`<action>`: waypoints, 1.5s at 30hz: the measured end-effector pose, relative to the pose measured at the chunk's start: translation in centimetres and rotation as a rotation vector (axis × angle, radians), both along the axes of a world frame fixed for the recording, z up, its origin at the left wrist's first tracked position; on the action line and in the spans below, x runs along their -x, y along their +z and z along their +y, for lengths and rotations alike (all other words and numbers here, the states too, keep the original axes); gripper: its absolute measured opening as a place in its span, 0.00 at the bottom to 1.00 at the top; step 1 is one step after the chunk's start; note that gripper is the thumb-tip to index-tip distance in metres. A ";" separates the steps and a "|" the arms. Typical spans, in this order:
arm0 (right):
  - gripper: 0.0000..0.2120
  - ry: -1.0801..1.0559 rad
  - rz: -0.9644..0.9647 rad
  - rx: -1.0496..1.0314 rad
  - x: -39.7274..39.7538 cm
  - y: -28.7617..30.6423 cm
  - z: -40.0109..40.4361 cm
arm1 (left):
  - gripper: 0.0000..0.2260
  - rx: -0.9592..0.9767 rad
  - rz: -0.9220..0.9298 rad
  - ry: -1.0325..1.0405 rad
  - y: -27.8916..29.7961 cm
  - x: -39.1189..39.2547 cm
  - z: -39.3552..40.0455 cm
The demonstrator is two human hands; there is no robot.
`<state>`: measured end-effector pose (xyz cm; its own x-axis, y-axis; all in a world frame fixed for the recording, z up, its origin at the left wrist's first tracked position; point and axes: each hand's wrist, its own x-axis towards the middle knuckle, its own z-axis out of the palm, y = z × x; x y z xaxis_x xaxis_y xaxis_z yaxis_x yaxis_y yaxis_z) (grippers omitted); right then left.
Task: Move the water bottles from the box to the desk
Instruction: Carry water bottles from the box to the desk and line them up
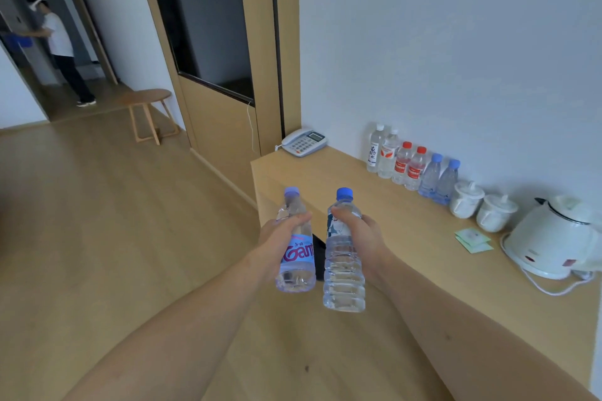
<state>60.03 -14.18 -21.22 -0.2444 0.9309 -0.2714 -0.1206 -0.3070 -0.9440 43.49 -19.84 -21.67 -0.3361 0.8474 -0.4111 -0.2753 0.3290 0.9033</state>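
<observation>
1. Clear plastic in both hands: the left hand (pixel 277 236) grips a pale-capped bottle (pixel 295 242) with a blue label, held upright in the air over the floor.
2. The right hand (pixel 361 238) grips a blue-capped bottle (pixel 343 257) just beside it, near the left end of the worktop (pixel 374 205).
3. Six bottles (pixel 412 164) stand in a row at the far wall, right of a telephone (pixel 303 142).
4. Two lidded cups (pixel 482 207) and a white kettle (pixel 553 236) sit further right.
</observation>
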 end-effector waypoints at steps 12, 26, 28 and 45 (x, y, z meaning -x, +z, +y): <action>0.18 -0.089 -0.025 0.005 11.0 -2.5 14.9 | 0.29 -0.006 -0.001 -0.118 -2.1 11.3 17.1; 0.22 -0.379 -0.061 0.107 21.4 -3.3 29.2 | 0.26 0.120 0.021 -0.378 -3.0 23.3 36.4; 0.22 -0.411 -0.060 0.118 21.5 -3.7 31.0 | 0.25 0.136 0.013 -0.400 -3.5 23.6 38.8; 0.22 -0.468 -0.090 0.114 18.7 -6.7 53.3 | 0.27 0.108 0.002 -0.505 -6.0 20.6 61.1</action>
<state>41.36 39.14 -27.96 0.2223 0.8982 -0.3793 -0.1899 -0.3417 -0.9204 22.89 41.23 -27.62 0.1034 0.8567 -0.5053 -0.0566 0.5123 0.8570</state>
